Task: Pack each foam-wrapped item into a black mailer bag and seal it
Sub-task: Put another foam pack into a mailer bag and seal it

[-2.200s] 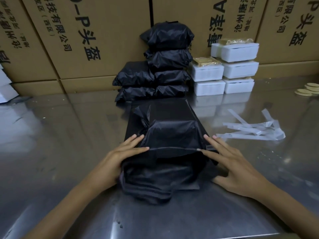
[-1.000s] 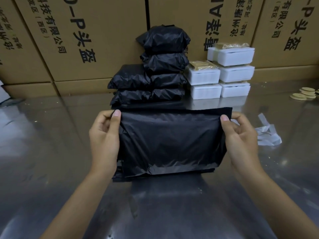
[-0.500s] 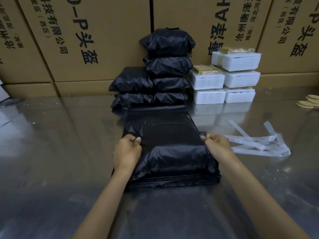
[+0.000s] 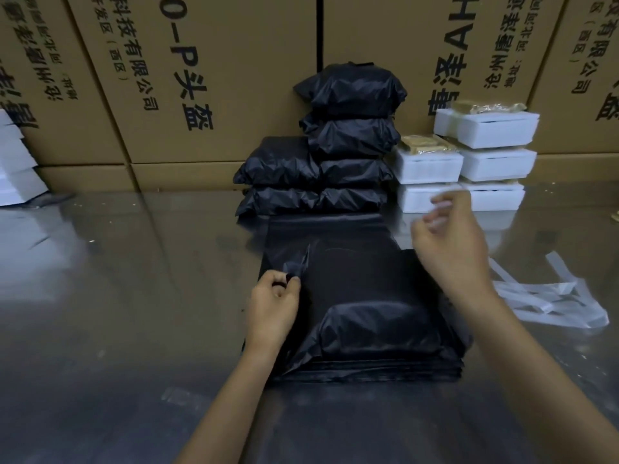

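- On the counter (image 4: 117, 313), a filled mailer (image 4: 368, 316) is lying atop flat bags.
- Left hand (image 4: 273, 308) is pinching its flap corner.
- Right hand (image 4: 449, 249) is hovering blurred; grip unclear.

2 bare forearms, no sleeves, each hand (image 4: 273, 304) ungloved.

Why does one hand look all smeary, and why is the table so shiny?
Head view: the right hand is blurred from moving fast; the left hand, pinching the black bag, looks sharp. The metal table mirrors the boxes, and the wide lens makes them lean.
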### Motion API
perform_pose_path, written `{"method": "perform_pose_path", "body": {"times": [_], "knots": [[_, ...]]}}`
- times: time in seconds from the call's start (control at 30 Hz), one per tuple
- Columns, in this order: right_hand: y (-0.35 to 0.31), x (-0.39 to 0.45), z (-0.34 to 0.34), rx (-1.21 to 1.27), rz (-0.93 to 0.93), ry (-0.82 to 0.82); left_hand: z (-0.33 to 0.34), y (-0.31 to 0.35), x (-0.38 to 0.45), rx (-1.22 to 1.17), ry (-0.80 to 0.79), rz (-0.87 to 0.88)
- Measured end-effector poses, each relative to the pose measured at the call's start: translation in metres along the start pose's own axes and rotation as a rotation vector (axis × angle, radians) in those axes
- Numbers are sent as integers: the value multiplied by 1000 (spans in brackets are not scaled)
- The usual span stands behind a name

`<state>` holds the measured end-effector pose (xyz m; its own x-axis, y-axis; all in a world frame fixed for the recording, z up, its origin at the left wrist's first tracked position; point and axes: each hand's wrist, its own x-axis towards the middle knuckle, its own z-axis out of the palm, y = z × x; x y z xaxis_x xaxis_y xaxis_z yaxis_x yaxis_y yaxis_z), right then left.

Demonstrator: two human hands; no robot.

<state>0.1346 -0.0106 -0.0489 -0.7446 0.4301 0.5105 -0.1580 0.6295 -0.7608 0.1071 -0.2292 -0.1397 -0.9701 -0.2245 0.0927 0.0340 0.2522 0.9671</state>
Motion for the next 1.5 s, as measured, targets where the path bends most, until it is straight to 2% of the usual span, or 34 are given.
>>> {"method": "perform_pose_path", "body": {"times": [0.03, 0.1, 0.17, 0.23, 0.3, 0.37, 0.43, 0.53, 0.83, 1.17, 1.5], "knots": [[-18, 2, 12, 77, -96, -15, -1, 1, 0, -92, -14, -58], [-46, 0, 45, 186, -207, -170, -3, 2, -1, -220, -33, -115], [-60, -5, 82, 240, -197, -421, -5, 2, -3, -278, -22, -100], [-59, -8, 110, 239, -111, -637, -8, 3, -6, -296, 13, -11], [-50, -9, 122, 234, -50, -690, -12, 4, -7, -290, 28, 133], [-42, -9, 121, 332, -42, -693, -15, 7, -6, -233, 48, 253], [-37, -10, 117, 375, -78, -778, -17, 8, -6, -155, 94, 360], [-37, -12, 110, 313, -169, -896, -19, 9, -7, -77, 162, 463], [-36, -9, 99, 345, -212, -1022, -19, 11, -4, -122, 204, 421], [-36, -9, 96, 408, -240, -1025, -19, 11, -5, -116, 195, 405], [-37, -9, 95, 442, -175, -1010, -18, 10, -4, -97, 186, 415]]}}
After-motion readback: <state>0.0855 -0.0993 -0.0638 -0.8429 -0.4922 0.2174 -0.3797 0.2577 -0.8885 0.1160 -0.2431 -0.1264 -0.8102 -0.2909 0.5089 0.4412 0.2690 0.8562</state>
